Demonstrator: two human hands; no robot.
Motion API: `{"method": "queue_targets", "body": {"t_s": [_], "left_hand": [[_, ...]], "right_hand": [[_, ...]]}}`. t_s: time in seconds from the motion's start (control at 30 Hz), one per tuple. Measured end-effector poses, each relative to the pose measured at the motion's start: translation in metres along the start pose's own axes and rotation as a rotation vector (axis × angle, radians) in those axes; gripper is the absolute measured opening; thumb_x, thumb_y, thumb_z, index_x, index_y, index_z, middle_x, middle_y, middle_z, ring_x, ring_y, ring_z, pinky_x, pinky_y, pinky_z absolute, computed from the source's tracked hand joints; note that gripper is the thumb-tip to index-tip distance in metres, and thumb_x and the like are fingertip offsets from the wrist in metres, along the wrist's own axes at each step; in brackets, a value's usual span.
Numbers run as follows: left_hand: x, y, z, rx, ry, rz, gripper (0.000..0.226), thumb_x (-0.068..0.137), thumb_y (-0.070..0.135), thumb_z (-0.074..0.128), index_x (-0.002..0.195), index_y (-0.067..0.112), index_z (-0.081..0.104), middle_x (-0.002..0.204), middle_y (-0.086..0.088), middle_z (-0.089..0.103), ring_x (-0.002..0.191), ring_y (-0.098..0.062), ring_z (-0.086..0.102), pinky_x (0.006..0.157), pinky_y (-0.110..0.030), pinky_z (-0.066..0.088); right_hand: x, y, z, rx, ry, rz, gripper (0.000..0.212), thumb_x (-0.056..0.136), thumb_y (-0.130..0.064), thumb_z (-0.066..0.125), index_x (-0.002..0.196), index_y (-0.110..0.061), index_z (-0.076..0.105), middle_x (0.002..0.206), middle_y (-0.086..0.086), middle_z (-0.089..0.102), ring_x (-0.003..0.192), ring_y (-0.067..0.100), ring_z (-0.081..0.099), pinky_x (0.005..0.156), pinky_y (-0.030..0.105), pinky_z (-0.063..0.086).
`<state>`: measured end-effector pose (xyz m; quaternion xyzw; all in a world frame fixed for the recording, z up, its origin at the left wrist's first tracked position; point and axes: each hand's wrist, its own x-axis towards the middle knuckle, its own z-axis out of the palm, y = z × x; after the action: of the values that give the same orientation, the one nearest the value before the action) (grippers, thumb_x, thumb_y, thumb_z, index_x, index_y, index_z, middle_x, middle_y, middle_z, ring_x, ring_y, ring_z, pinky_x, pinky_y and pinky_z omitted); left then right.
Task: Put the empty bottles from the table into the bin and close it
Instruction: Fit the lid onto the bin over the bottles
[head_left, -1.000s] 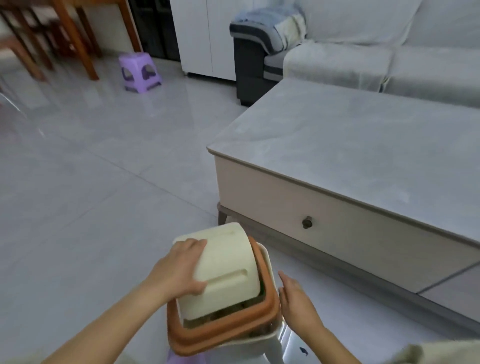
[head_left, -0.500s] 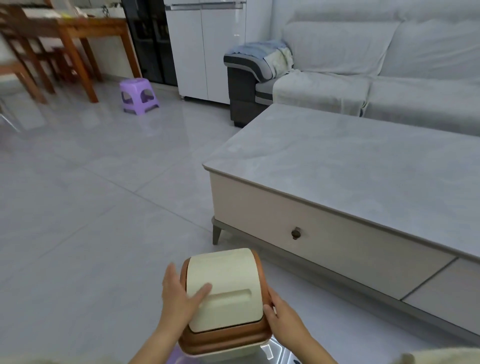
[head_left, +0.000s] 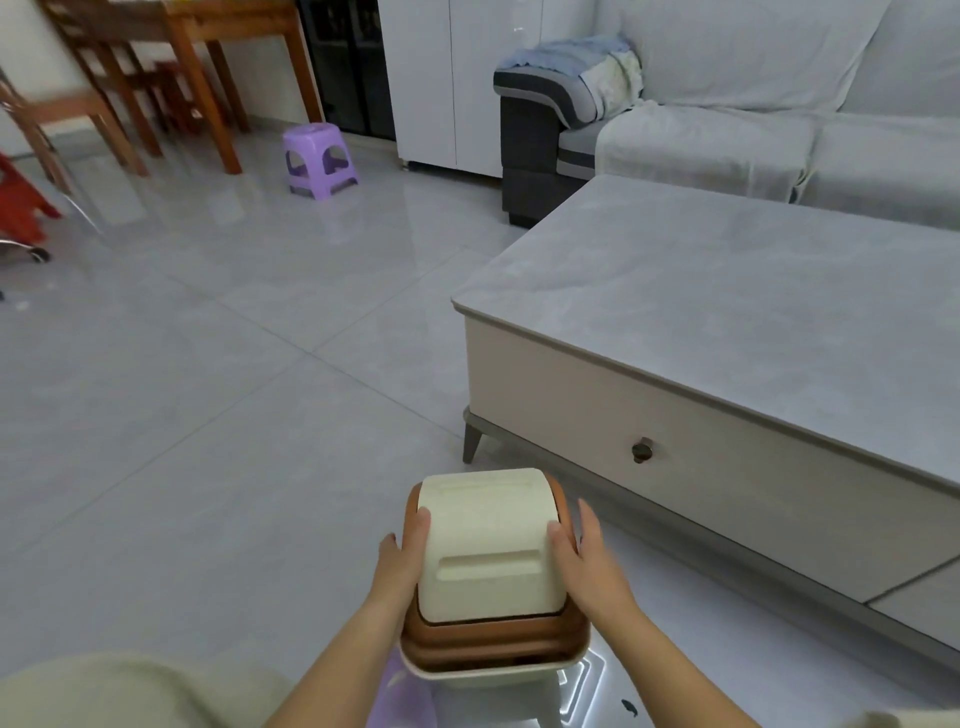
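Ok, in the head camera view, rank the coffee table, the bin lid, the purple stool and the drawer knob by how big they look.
1. Coffee table, largest.
2. Bin lid.
3. Purple stool, though it stands farther off, so its true size against the lid is unsure.
4. Drawer knob, smallest.

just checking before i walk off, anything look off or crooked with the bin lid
Nothing stands out. The lid sits square in the brown rim of the bin, left hand and right hand on its sides.
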<state>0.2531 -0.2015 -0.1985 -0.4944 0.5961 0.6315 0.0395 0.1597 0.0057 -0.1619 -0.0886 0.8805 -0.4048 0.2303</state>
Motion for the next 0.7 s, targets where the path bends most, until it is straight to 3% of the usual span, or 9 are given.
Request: {"method": "queue_targets", "body": {"t_s": [0.1, 0.17, 0.23, 0.33, 0.47, 0.7], "left_hand": [[-0.022, 0.030, 0.003, 0.058, -0.029, 0.074, 0.097, 0.069, 0.083, 0.035, 0.143, 0.019, 0.034, 0.143, -0.009, 0.047, 0.122, -0.029, 0.051, 0.103, -0.047, 0.043], [-0.030, 0.038, 0.005, 0.071, -0.043, 0.075, 0.073, 0.086, 0.070, 0.027, 0.136, 0.020, 0.045, 0.134, -0.008, 0.054, 0.110, -0.026, 0.054, 0.094, -0.040, 0.045], [-0.032, 0.039, 0.003, 0.091, -0.033, 0.053, 0.062, 0.094, 0.060, 0.022, 0.133, 0.020, 0.047, 0.128, -0.008, 0.056, 0.100, -0.024, 0.052, 0.084, -0.037, 0.042], [-0.036, 0.032, 0.003, 0.109, -0.050, 0.108, 0.055, 0.096, 0.054, 0.019, 0.132, 0.023, 0.048, 0.125, -0.005, 0.057, 0.095, -0.020, 0.050, 0.081, -0.035, 0.039], [-0.034, 0.026, 0.006, 0.057, -0.012, 0.129, 0.051, 0.098, 0.050, 0.020, 0.126, 0.023, 0.052, 0.104, 0.002, 0.057, 0.085, -0.015, 0.052, 0.079, -0.035, 0.038], [-0.016, 0.008, 0.007, 0.045, 0.053, 0.107, 0.058, 0.089, 0.061, 0.026, 0.127, 0.023, 0.048, 0.116, 0.001, 0.060, 0.100, -0.019, 0.058, 0.084, -0.040, 0.048]], "right_hand": [[0.015, -0.010, -0.001, -0.079, -0.043, -0.016, 0.063, 0.095, -0.050, 0.034, 0.148, -0.033, 0.006, 0.144, 0.006, 0.045, 0.126, 0.032, 0.045, 0.099, 0.040, 0.037], [0.020, -0.011, -0.001, -0.181, -0.062, -0.026, 0.060, 0.096, -0.047, 0.033, 0.148, -0.036, 0.005, 0.136, 0.007, 0.052, 0.119, 0.033, 0.051, 0.095, 0.041, 0.041], [0.021, -0.008, -0.001, -0.279, -0.048, -0.067, 0.059, 0.096, -0.046, 0.031, 0.147, -0.038, 0.002, 0.125, 0.007, 0.060, 0.108, 0.030, 0.057, 0.089, 0.041, 0.048], [0.019, -0.004, 0.000, -0.337, -0.037, -0.128, 0.055, 0.097, -0.042, 0.026, 0.146, -0.041, 0.000, 0.115, 0.006, 0.064, 0.097, 0.029, 0.060, 0.082, 0.042, 0.051], [0.019, -0.003, -0.003, -0.355, -0.017, -0.142, 0.048, 0.099, -0.038, 0.020, 0.145, -0.042, 0.007, 0.115, 0.008, 0.065, 0.102, 0.033, 0.058, 0.085, 0.042, 0.048], [0.013, -0.004, 0.000, -0.406, -0.027, -0.115, 0.053, 0.099, -0.042, 0.017, 0.147, -0.036, -0.003, 0.097, 0.008, 0.067, 0.085, 0.029, 0.060, 0.074, 0.037, 0.049]]}}
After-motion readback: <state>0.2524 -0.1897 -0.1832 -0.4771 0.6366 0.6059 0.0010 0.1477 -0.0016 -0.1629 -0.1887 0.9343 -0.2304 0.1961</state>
